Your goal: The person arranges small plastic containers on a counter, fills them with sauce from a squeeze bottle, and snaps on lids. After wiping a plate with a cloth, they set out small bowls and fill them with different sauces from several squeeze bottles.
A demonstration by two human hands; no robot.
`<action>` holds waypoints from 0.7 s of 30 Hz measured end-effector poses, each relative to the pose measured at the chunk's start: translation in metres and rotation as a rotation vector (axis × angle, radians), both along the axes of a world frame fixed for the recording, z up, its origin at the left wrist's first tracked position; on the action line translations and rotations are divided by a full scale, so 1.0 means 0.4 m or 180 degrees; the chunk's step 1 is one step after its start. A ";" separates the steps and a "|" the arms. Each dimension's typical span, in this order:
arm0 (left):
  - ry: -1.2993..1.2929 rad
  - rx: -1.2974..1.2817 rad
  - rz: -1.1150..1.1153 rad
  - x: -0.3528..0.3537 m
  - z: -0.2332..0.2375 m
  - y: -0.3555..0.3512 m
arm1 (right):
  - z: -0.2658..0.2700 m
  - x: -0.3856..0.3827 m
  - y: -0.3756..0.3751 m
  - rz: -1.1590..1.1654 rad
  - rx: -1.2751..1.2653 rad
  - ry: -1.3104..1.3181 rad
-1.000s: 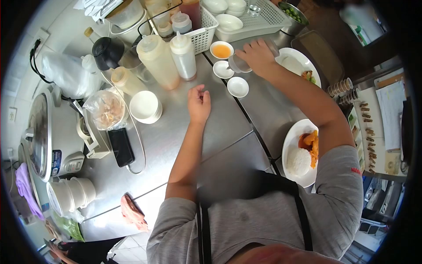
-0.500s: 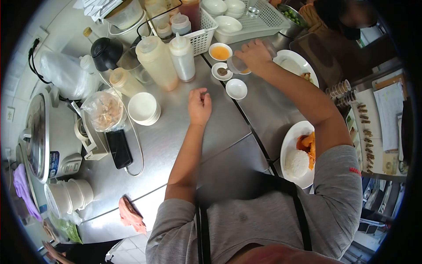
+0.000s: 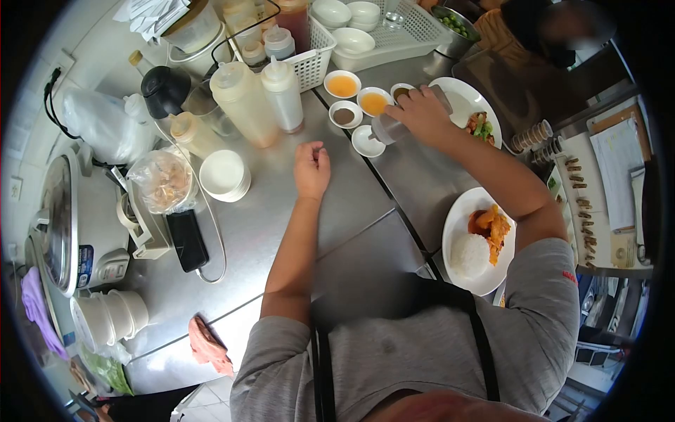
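My right hand (image 3: 424, 114) grips a clear squeeze bottle (image 3: 391, 129) tipped sideways, its nozzle end over a small white dish (image 3: 367, 146). What is in that dish is hard to make out. Just beyond sit a dish of dark brown sauce (image 3: 344, 116), two dishes of orange sauce (image 3: 342, 86), and a further dark-filled dish (image 3: 401, 91) partly behind my fingers. My left hand (image 3: 311, 169), fingers curled with nothing seen in them, rests on the steel counter (image 3: 281, 211). Nearest to it stand a white squeeze bottle (image 3: 283, 98) and a larger cream squeeze bottle (image 3: 245, 105).
Right of the bottle is a white plate (image 3: 464, 98) with some food. A plate of rice and orange food (image 3: 470, 261) lies by my right elbow. Left are stacked white bowls (image 3: 223, 176), a phone on a cable (image 3: 188, 240) and a cooker (image 3: 98, 232). Baskets (image 3: 415, 49) line the back.
My right hand has moved the squeeze bottle from above the dark brown and second orange dishes to the plain white dish nearer me. My left hand stays about where it was.
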State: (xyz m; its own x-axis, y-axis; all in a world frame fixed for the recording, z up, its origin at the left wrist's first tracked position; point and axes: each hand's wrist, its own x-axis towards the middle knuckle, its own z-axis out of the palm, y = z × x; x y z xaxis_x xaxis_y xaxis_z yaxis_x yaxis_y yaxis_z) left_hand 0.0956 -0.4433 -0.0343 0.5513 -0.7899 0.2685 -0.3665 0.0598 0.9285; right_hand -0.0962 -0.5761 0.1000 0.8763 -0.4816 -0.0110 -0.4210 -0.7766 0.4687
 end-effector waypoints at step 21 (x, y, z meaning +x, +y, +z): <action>-0.0306 -0.0157 0.0149 0.005 -0.012 -0.005 | -0.001 -0.030 0.007 -0.0391 0.0112 0.0080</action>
State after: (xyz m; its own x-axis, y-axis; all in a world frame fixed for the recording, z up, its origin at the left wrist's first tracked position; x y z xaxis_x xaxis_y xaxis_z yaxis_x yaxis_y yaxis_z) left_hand 0.0976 -0.4451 -0.0389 0.5572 -0.7484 0.3598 -0.4572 0.0853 0.8853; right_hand -0.1081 -0.5731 0.0996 0.8100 -0.5843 -0.0510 -0.5023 -0.7360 0.4539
